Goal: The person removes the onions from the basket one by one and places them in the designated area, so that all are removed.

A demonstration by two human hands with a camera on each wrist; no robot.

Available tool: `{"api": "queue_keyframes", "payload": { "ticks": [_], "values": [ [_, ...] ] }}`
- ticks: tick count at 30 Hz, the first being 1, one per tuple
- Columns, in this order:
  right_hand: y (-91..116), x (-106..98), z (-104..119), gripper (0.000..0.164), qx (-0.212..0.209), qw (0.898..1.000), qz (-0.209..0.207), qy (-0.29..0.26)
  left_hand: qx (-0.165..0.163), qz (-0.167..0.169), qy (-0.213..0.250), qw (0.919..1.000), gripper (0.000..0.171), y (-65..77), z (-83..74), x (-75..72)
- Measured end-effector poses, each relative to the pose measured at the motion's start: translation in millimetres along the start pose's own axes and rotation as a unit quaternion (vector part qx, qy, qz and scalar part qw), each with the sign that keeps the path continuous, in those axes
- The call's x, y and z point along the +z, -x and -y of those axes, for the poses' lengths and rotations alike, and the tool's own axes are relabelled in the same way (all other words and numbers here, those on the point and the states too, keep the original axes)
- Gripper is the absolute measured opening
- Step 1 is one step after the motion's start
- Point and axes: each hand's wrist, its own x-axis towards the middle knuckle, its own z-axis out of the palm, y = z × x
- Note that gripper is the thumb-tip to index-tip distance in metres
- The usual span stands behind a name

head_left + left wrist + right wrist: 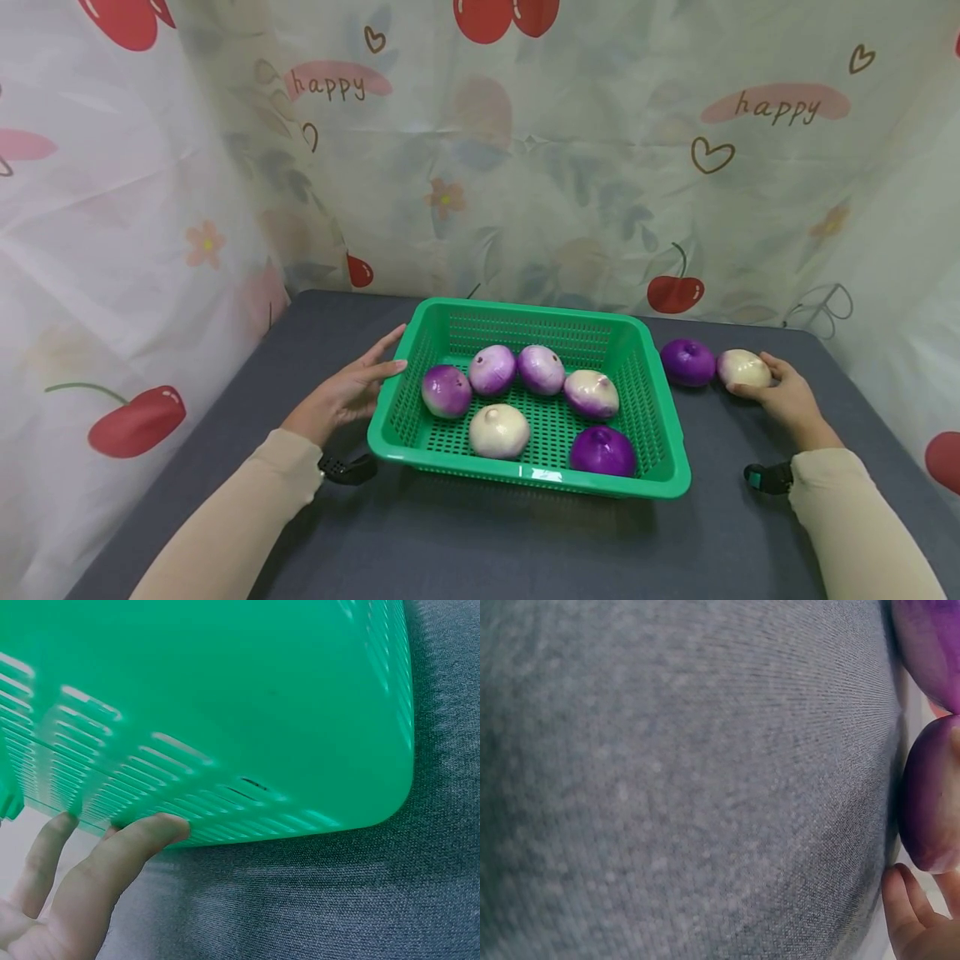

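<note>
Green basket (pixel 465 464) holds six onions (pixel 499 432); two onions (pixel 741 368) outside.

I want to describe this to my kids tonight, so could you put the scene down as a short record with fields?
Container: green basket
Inside it: six onions, among them a deep purple one and a whitish one
Outside, right of it: purple onion and pale onion, side by side
Left hand: touches the basket's left side
Right hand: grips the pale onion
Surface: dark grey tabletop
Backdrop: curtain printed with cherries and hearts
</note>
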Motion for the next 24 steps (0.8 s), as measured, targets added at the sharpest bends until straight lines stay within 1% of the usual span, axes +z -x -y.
{"api": "queue_keyframes", "payload": {
  "ticks": [16,19,24],
  "values": [
    [0.4,0.2,0.9,0.095,-0.004,1.0,0.006,-0.004,0.002,-0.001,0.003,1.0,0.069,-0.5,0.3,-0.2],
    [-0.3,0.3,0.3,0.098,0.004,1.0,0.015,-0.011,0.003,-0.001,0.01,0.9999,0.069,0.0,0.0,0.9],
    [-1.8,-0.5,0.2,0.102,0.031,0.999,0.022,-0.013,0.004,-0.002,0.017,0.9999,0.07,0.9,-0.8,2.3]
  ]
}}
